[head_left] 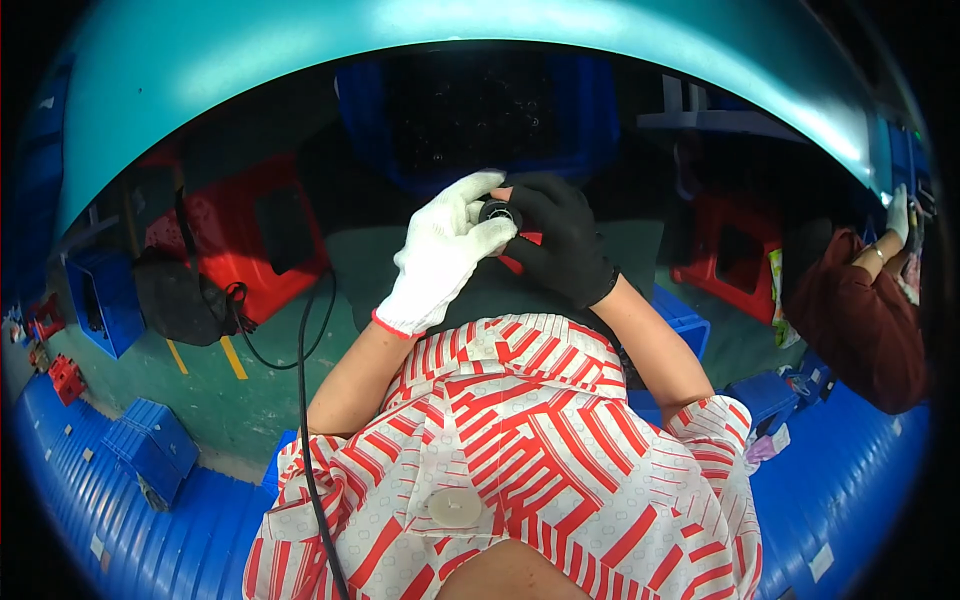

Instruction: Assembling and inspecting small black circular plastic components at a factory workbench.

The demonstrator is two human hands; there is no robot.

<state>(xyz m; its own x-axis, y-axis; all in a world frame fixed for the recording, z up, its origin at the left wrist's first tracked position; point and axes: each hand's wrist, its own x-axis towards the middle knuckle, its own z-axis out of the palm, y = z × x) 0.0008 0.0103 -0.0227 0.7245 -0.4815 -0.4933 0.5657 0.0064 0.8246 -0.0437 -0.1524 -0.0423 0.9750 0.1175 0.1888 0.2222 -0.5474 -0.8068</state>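
My left hand (pixel 437 255), in a white knitted glove with a red cuff edge, has its thumb and fingers closed on a small round black part (pixel 488 211) with a pale, shiny ring in its opening. My right hand (pixel 560 240), in a black glove with bare skin at one fingertip, curls against the same part from the other side. Both hands meet in front of my body, above my lap. Something red (pixel 513 262) shows just below the fingers; I cannot make out what it is.
Beyond my hands stands a blue crate (pixel 360 120) with dark contents, below the curved turquoise edge (pixel 300 60). Red stools (pixel 235 215) stand on both sides. A black cable (pixel 303 400) hangs at my left. At far right a person in dark red (pixel 865 320) works with a gloved hand.
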